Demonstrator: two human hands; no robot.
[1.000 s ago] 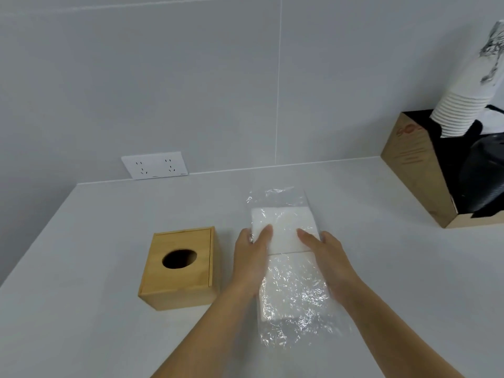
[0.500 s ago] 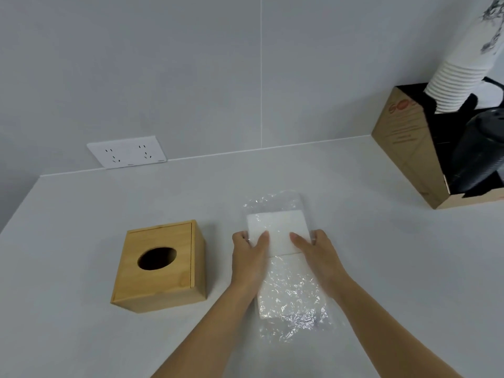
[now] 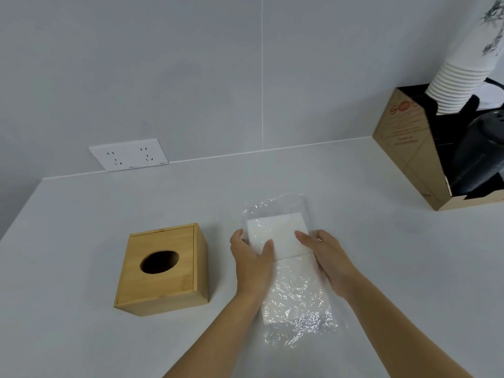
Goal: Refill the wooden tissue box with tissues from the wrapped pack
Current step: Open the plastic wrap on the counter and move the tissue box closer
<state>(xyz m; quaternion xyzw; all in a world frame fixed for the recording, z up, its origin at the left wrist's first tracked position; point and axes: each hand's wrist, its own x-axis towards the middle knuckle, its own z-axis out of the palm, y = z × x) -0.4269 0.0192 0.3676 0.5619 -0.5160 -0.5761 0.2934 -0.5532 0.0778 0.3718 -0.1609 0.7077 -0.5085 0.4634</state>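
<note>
A pack of white tissues in crinkled clear plastic [image 3: 289, 279] lies lengthwise on the grey counter [image 3: 381, 255], with loose wrap trailing at both ends. My left hand [image 3: 252, 261] grips its left side, thumb on top. My right hand [image 3: 326, 259] grips the right side, thumb laid over the top. The tissue stack shows a seam across its middle between my thumbs. The wooden tissue box [image 3: 162, 268] stands to the left of the pack, a little apart from my left hand. Its oval top hole looks dark, with no tissue showing.
A white double wall socket [image 3: 128, 154] sits on the grey tiled wall behind the box. At the far right stands a brown cardboard holder [image 3: 409, 156] with a stack of white paper cups [image 3: 461, 75] and black lids [image 3: 480, 159].
My hands have closed in on the pack's sides, the fingers wrapping further round its edges. The view has shifted slightly; the box and pack stay where they were.
</note>
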